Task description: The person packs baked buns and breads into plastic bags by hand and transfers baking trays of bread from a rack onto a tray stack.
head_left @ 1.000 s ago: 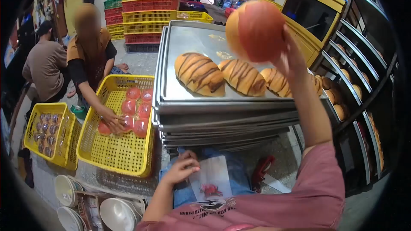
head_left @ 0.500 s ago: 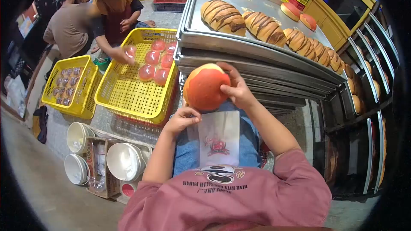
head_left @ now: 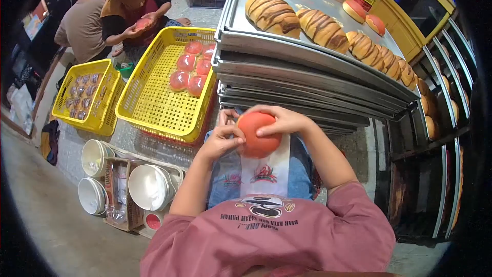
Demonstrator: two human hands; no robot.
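A round bun with a red-orange top (head_left: 259, 141) is held over my lap, in front of the tray stack. My right hand (head_left: 288, 123) is closed round its upper right side, thumb across the top. At the bun's left edge, my left hand (head_left: 221, 141) pinches what looks like a thin clear plastic bag (head_left: 231, 172), printed with a red logo. That bag hangs below my fingers; whether the bun is partly inside it I cannot tell. More printed bags (head_left: 271, 174) lie on my lap beneath the bun.
Yellow crates hold wrapped red buns (head_left: 187, 62) and small packs (head_left: 82, 95). Stacked metal trays (head_left: 307, 66) carry chocolate-striped breads (head_left: 323, 28) ahead. White buckets (head_left: 148, 190) stand at left, a tray rack (head_left: 446, 138) at right. Another person's hands hold a red bun (head_left: 143, 24).
The bun has come down and nearer my lap, between both hands. A second printed logo shows beside the first. The other person has lifted a red bun from the crate.
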